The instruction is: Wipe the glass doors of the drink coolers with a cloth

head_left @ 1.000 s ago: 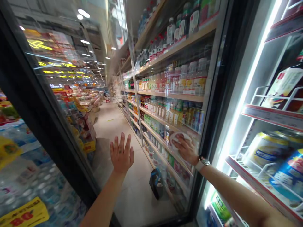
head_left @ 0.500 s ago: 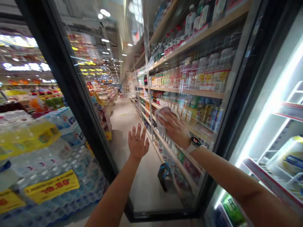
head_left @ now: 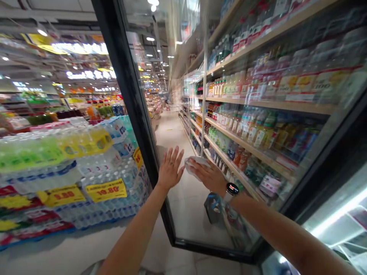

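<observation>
A glass door (head_left: 189,225) in a black frame (head_left: 134,95) stands in front of me, with drink shelves seen through or mirrored in the pane. My right hand (head_left: 210,176), a smartwatch at its wrist, presses a whitish cloth (head_left: 196,162) flat against the glass. Part of the cloth is hidden under the fingers. Just left of it, my left hand (head_left: 170,170) has its fingers spread and holds nothing, its palm toward the pane near the frame's left side.
Stacked bottle packs (head_left: 94,164) with yellow price signs (head_left: 106,190) fill the left side. Lit cooler racks (head_left: 349,236) are at the lower right. A dark object with blue parts (head_left: 213,208) shows low in the glass.
The view has swung, so the door frame sits farther right. On the glass, my right hand and the cloth have moved lower and closer to my left hand, which remains spread.
</observation>
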A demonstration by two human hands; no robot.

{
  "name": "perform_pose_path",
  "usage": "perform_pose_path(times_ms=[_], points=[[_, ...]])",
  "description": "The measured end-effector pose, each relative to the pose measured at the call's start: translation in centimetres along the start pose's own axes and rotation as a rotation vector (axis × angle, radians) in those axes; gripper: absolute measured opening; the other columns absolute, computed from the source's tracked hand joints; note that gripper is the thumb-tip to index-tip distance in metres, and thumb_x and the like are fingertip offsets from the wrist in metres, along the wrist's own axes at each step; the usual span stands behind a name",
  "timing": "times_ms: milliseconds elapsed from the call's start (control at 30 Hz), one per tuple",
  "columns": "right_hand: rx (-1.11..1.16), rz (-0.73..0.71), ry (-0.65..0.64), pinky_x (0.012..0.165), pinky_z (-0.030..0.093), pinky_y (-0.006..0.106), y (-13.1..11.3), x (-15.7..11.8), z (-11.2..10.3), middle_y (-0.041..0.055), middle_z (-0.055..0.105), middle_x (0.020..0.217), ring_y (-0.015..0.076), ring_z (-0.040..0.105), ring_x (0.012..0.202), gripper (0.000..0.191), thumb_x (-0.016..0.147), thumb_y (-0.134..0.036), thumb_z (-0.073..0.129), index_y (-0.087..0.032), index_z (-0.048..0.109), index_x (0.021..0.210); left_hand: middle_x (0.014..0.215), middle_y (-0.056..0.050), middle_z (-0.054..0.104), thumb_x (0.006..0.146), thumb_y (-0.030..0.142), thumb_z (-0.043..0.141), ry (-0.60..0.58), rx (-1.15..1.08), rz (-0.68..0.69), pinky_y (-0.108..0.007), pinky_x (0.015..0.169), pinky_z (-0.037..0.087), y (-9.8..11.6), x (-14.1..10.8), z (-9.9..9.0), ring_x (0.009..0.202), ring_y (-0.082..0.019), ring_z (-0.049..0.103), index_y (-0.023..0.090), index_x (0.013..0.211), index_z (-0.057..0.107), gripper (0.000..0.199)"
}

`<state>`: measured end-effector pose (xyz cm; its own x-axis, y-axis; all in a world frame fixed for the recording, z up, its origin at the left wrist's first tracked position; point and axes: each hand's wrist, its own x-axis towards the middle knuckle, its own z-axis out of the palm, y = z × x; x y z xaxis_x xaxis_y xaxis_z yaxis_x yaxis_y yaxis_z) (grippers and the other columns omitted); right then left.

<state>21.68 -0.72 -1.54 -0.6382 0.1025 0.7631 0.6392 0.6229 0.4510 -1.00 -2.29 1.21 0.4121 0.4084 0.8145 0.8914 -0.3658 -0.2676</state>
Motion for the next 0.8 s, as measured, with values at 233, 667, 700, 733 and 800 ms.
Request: perform_pose_path(times_ms=[233,667,700,733,800], points=[[0.046,-0.055,0.074,0.124,0.02,0.033,-2.6,-0.2,-0.2,-0.0019,0.067,0.131,0.0092,0.061,0.117,0.036,0.099,-0.01,0.044,-0.025,0.062,0.127,0.161,-0.014,0.025,0.099,0.037,0.043,-0.025,-0.043,0.059,-0.049,0.121,0.02,-0.1,-1.0,-1.7,0.152,-0.029,0.013,0.018,0.157,0.015,0.067],[-0.039,0.431,0.24,0.111,0.046,0.038,-13.7,5.3,-5.2,0.0064,0.068,0.127,0.0198,0.05,0.135,0.041,0.095,-0.009,0.045,-0.023,0.061,0.13,0.163,-0.004,0.022,0.09,0.023,0.054,0.446,-0.296,0.273,-0.038,0.124,0.019,-0.7,-3.6,-12.6,0.151,-0.022,0.019,0.019,0.154,0.028,0.069],[-0.046,0.463,0.259,0.111,0.046,0.039,-14.7,5.7,-6.0,0.0066,0.067,0.128,0.0205,0.049,0.136,0.041,0.095,-0.008,0.045,-0.023,0.061,0.13,0.163,-0.002,0.021,0.09,0.024,0.055,0.479,-0.339,0.296,-0.037,0.125,0.017,-0.2,-4.3,-13.4,0.151,-0.021,0.02,0.021,0.154,0.03,0.069],[-0.058,0.492,0.275,0.111,0.046,0.039,-15.8,6.2,-6.9,0.0067,0.066,0.129,0.0215,0.049,0.136,0.042,0.095,-0.008,0.045,-0.023,0.06,0.131,0.164,-0.001,0.02,0.089,0.027,0.057,0.503,-0.386,0.309,-0.036,0.126,0.014,0.2,-5.1,-14.1,0.151,-0.02,0.019,0.023,0.153,0.032,0.069],[-0.1,0.543,0.299,0.111,0.047,0.041,-17.9,6.9,-8.9,0.0064,0.064,0.133,0.024,0.05,0.136,0.045,0.093,-0.006,0.045,-0.023,0.06,0.132,0.165,0.0,0.019,0.084,0.04,0.066,0.525,-0.474,0.318,-0.038,0.126,0.011,1.2,-7.3,-15.4,0.152,-0.022,0.013,0.026,0.151,0.036,0.075]])
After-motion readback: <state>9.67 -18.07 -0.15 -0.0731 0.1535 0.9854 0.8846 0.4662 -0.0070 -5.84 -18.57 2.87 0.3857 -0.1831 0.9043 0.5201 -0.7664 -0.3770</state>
